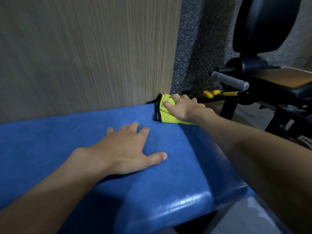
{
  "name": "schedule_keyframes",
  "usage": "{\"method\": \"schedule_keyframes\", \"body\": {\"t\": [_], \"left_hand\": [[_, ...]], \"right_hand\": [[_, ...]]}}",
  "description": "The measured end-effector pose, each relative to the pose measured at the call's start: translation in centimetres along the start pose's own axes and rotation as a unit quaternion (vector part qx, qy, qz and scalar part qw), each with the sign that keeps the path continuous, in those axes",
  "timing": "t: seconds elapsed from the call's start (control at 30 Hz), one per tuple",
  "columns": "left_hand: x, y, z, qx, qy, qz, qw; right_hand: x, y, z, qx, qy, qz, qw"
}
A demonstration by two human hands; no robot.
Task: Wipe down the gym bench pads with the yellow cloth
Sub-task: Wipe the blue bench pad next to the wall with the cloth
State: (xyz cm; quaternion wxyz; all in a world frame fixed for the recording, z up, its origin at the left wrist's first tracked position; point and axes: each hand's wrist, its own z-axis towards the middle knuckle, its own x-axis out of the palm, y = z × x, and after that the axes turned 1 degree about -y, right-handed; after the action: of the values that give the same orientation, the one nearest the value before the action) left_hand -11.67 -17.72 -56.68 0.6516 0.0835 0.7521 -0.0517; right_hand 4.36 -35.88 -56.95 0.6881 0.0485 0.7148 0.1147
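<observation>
The left hand [125,149] lay flat on top of the blue pad [50,141], palm down, fingers spread wide and straight, thumb pointing toward 3 o'clock, holding nothing. From that hand, the yellow cloth [167,118] sat at about 1 o'clock, near it but not touching, on the far right corner of the pad where the top met the rounded side. The cloth was bunched, and its black-trimmed edge faced 9 o'clock.

The right hand [182,107] rested on the cloth and pressed it against the pad. Its thumb stretched out across the yellow fabric toward 10 o'clock, and its fingers lay over the far part of the cloth. They seemed to be pressing down rather than curling round it, though the blur made that hard to judge. The right forearm ran back toward 4 o'clock along the pad's right side.

A wood-grain wall panel [84,48] stood behind the pad from 9 to 12 o'clock, and a grey carpeted wall [199,48] stood beside it at 1 o'clock. At 2 o'clock stood a black exercise machine [263,26] with a grey handle [229,80]. A yellow knob [209,94] sat just below that handle, close to the right hand's fingertips.
</observation>
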Motion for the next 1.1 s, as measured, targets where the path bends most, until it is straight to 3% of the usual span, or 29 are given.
{"method": "schedule_keyframes", "body": {"t": [0.73, 1.1], "left_hand": [[-0.4, -0.3, -3.3, 0.021, -0.02, -0.075, 0.997], [-0.3, 2.8, -1.8, 0.011, -0.004, -0.067, 0.998]], "right_hand": [[1.4, -5.2, -20.5, -0.05, -0.063, -0.039, 0.996], [0.5, -3.5, -15.0, -0.052, -0.036, -0.065, 0.996]]}}
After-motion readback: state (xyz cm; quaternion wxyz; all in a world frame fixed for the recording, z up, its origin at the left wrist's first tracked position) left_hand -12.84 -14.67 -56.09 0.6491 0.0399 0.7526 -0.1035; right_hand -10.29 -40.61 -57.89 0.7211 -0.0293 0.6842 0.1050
